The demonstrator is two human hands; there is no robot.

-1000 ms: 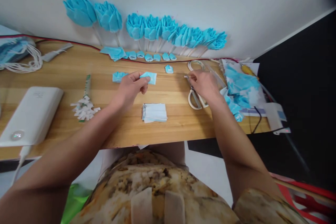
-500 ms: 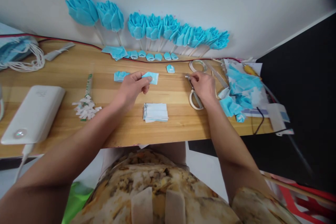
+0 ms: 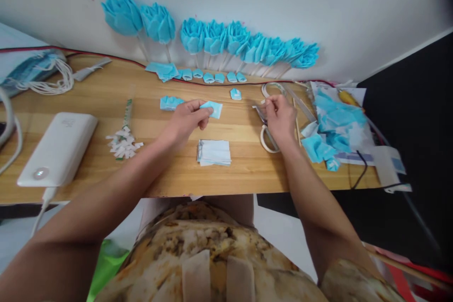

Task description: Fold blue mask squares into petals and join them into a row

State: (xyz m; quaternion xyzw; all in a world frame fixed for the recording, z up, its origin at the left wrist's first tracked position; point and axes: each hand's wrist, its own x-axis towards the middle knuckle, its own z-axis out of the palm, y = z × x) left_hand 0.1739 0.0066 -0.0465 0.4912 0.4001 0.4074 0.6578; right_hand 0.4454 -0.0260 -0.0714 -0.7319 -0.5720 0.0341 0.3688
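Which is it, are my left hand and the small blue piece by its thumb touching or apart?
Touching. The head view shows the left hand pinching the small blue piece, its thumb lying over the front.

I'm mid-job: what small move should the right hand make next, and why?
I'd probably bring the right hand across to the exposed end of the flat, light-blue, cloth-like rectangle. The left hand pinches that piece near its other end, leaving this end reachable, while the right hand is apart from it, partly covering the white-handled metal scissors. Whether it grips anything is unclear.
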